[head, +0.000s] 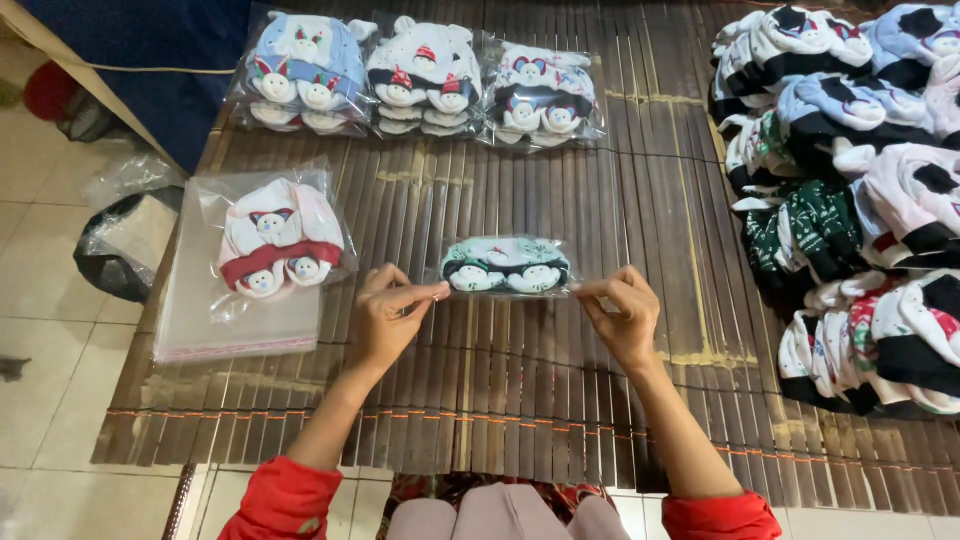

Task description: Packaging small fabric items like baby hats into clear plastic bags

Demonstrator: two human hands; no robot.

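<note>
Fingers of both hands pinch a bagged hat at frame centre.
Left hand grips its left edge, right hand its right; 3 bagged stacks lie upper left.

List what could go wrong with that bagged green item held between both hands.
1. The left hand and right hand pinch only the edges of the clear bag, so it might slip or tear.
2. The stack of empty bags overhangs the mat and may slide off.
</note>
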